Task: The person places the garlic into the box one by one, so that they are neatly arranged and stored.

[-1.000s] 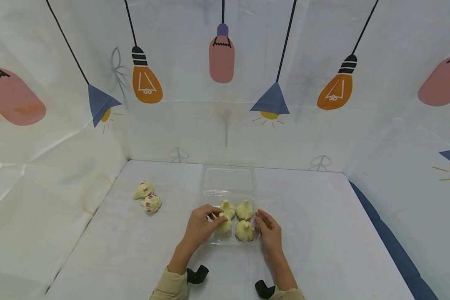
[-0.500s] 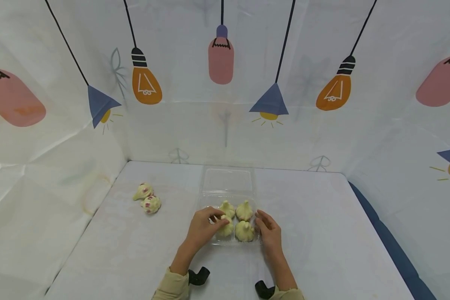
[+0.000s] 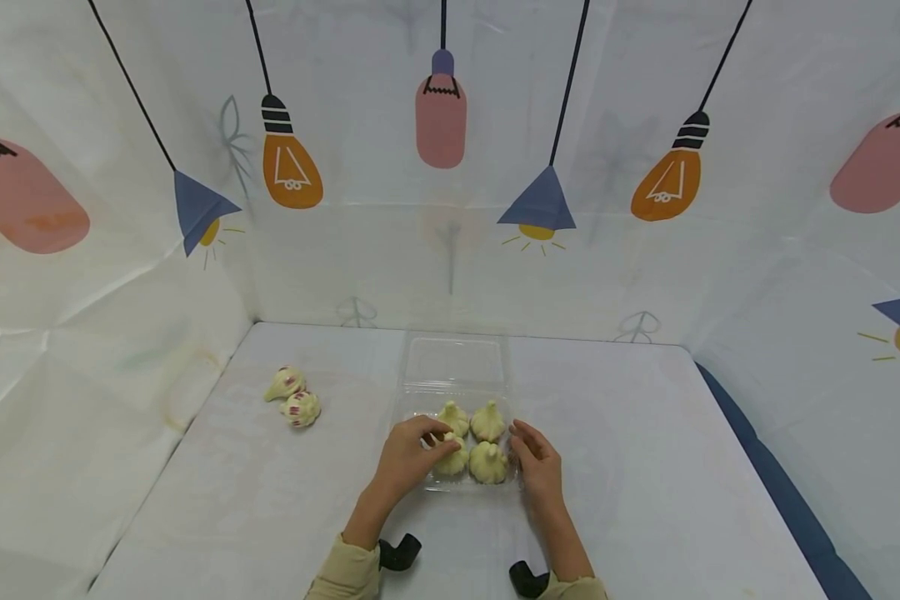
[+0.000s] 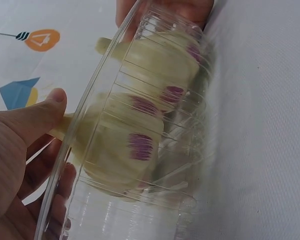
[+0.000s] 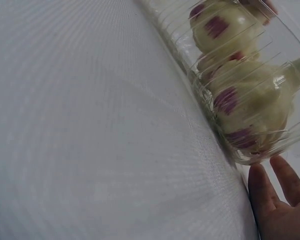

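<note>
Plastic box (image 3: 456, 360) of garlic (image 3: 488, 463), left fingers (image 4: 46, 110) pinching a stem (image 4: 62, 127), right fingers (image 5: 288, 182) straight alongside, two bulbs (image 3: 301, 409) apart.

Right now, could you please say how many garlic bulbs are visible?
6. In the clear container: far-left bulb, far-right bulb, near-left bulb, near-right bulb. On the left of the table: farther bulb, nearer bulb. None seems hidden.
</note>
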The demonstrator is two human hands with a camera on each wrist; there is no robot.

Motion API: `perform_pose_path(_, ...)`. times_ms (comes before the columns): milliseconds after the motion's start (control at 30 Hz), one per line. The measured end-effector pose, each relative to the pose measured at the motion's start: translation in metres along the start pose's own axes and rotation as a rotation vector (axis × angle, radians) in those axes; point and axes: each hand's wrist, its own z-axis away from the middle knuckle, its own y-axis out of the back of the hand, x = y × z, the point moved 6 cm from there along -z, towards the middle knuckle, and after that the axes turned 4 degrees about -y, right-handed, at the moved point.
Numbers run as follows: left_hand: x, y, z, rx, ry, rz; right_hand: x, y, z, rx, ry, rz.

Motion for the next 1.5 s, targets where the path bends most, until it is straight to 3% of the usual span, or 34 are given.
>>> perform_pose_path(1033,-0.0027,-0.007,0.0012,-0.094,0.038,-0.029,-0.0015,-0.0002,-0.0003,-0.006,-0.006,0.015)
perform_pose_path(1500,-0.0001,-0.0064,0.0014,-0.099,0.043,-0.049,0.0013,-0.0007,-0.001,-0.01,0.003,0.017)
